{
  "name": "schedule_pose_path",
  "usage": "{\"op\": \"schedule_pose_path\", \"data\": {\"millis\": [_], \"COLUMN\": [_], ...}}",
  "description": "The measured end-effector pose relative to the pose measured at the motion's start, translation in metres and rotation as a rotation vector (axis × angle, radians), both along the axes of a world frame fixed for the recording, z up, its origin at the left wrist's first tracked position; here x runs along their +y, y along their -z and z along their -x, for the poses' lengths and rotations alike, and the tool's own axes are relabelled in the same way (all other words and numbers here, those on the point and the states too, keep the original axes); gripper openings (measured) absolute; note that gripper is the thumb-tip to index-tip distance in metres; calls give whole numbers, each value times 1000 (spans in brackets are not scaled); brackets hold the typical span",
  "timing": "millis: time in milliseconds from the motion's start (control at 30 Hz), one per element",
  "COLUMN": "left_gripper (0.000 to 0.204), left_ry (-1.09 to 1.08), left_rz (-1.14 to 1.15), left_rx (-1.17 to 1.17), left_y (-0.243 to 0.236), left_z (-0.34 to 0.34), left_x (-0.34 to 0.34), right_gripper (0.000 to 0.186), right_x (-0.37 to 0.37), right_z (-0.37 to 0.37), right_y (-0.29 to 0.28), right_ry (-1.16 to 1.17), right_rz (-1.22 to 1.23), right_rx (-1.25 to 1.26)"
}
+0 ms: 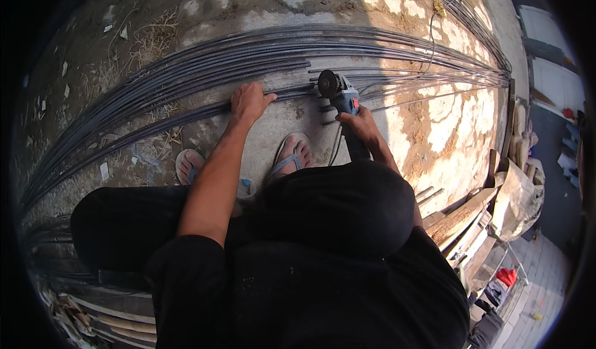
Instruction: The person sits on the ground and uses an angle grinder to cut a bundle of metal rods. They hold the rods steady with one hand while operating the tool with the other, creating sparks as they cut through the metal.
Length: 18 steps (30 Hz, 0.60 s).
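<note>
My right hand (359, 122) grips an angle grinder (340, 97) with a dark disc (328, 84) at its head, held upward beside the cut-off ends of some steel bars. My left hand (250, 104) is closed on the dark steel bars (186, 116) of the nearer strand, left of the grinder. The bars run in long bundles across the ground in front of my sandalled feet (292, 156), curving in the fisheye view. A cable (338, 144) hangs down from near the grinder.
The ground (279, 1) is patchy concrete and dirt with dry straw and scraps, partly sunlit at right. More bars (472, 20) lie at upper right. Wooden planks (459, 218), a pale sack (515, 206) and a rack with red and dark items (503, 281) stand at right; more boards (112, 318) at lower left.
</note>
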<state>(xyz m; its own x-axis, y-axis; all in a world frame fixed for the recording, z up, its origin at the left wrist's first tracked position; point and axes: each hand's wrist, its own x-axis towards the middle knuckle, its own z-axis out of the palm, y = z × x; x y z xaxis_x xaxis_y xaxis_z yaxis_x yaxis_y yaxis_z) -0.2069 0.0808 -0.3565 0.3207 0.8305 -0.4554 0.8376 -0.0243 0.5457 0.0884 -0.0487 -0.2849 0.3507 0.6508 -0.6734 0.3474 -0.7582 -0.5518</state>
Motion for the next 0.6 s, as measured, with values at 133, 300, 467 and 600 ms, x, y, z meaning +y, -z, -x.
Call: {"op": "schedule_pose_path", "data": {"millis": [133, 300, 467, 600], "left_gripper": [43, 43, 43, 44], "left_ry": [-45, -19, -21, -27], "left_rz": [13, 3, 4, -10], "left_rx": [-30, -23, -18, -37], "left_y": [-1, 2, -1, 0], "left_z": [1, 4, 2, 4], "left_x": [0, 2, 2, 1], "right_gripper": [37, 38, 39, 36], "right_x": [9, 12, 11, 16], "right_z": [-1, -2, -5, 1], "right_y": [-1, 3, 6, 2], "right_ry": [-37, -47, -57, -55], "right_rz": [6, 27, 42, 48], "right_rx": [-31, -68, -95, -91]}}
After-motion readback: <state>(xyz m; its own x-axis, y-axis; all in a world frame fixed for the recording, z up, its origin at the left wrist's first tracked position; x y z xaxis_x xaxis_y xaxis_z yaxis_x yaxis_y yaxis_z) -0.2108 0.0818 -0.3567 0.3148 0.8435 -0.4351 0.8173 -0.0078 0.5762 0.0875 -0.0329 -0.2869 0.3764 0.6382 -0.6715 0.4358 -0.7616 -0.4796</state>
